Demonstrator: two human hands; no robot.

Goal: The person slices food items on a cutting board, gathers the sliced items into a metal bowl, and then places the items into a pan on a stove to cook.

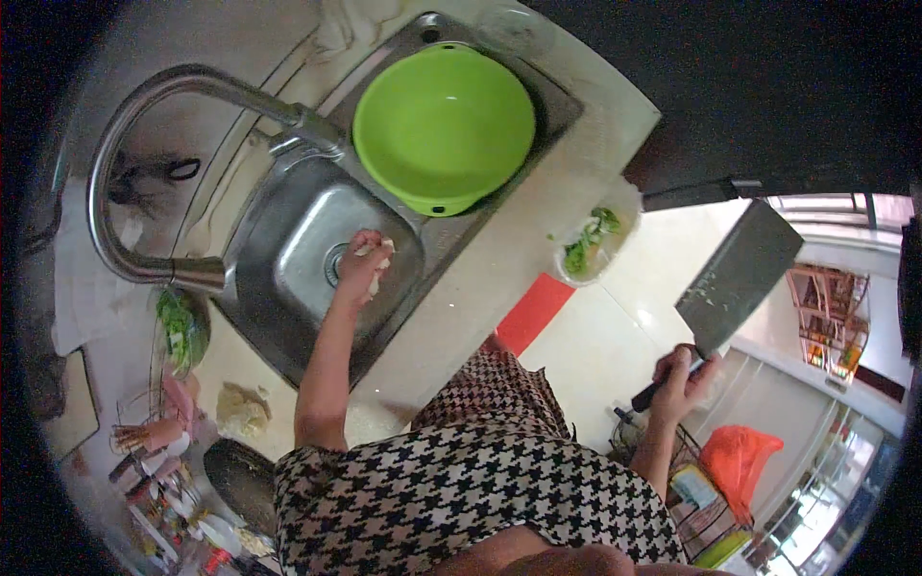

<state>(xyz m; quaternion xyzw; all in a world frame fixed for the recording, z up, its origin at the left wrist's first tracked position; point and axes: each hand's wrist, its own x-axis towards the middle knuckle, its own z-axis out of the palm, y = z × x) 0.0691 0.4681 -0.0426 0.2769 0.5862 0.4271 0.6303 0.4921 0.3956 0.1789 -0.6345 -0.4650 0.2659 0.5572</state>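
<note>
My left hand (360,268) is over the basin of the stainless steel sink (288,216), near the drain (336,263). Its fingers are closed around pale, whitish food pieces (384,265), too blurred to name. Out to the right, away from the counter, my right hand (681,381) grips the dark handle of a cleaver (742,273). The broad blade points up and outward, with small pale bits stuck to it. A large green plastic basin (443,129) sits in the other sink bowl, with nothing visible inside.
A curved faucet (108,165) arches over the sink's left side. Leafy greens (176,327) lie in a bowl left of it. Another container of greens (592,245) stands at the counter's right edge. A red plastic bag (738,461) is by a wire rack at lower right.
</note>
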